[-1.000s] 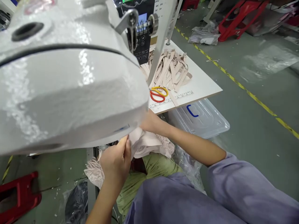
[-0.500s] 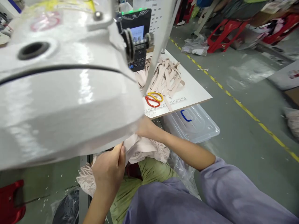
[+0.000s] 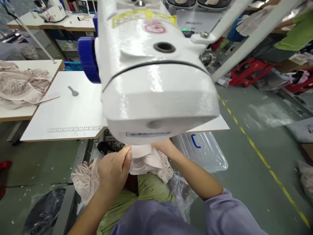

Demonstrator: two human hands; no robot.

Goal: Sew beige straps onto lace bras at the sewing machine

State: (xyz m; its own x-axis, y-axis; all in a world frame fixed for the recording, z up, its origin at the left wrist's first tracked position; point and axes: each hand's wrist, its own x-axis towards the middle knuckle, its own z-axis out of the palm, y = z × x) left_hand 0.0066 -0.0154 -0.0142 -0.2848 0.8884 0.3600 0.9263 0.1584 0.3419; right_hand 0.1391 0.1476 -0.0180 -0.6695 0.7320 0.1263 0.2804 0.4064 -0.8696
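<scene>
A large white sewing machine head (image 3: 156,85) fills the middle of the view and hides the needle area. Under its front edge lies a pale pink lace garment (image 3: 146,161). My left hand (image 3: 113,169) pinches the fabric's left edge with thumb and fingers closed. My right hand (image 3: 162,146) reaches under the machine onto the same fabric; its fingers are hidden by the machine. The lace hangs down over my lap (image 3: 84,181).
A white work table (image 3: 66,114) with a printed ruler strip (image 3: 75,129) and a small grey tool (image 3: 72,91) extends left. More pink fabric (image 3: 22,86) lies on a neighbouring table. A clear plastic bin lid (image 3: 202,153) sits on the floor at right, beside a yellow floor line (image 3: 256,153).
The view has swung left, so the machine now sits centre and the left tables show. The strap pile and scissors are hidden. Both hands stay on the pink fabric.
</scene>
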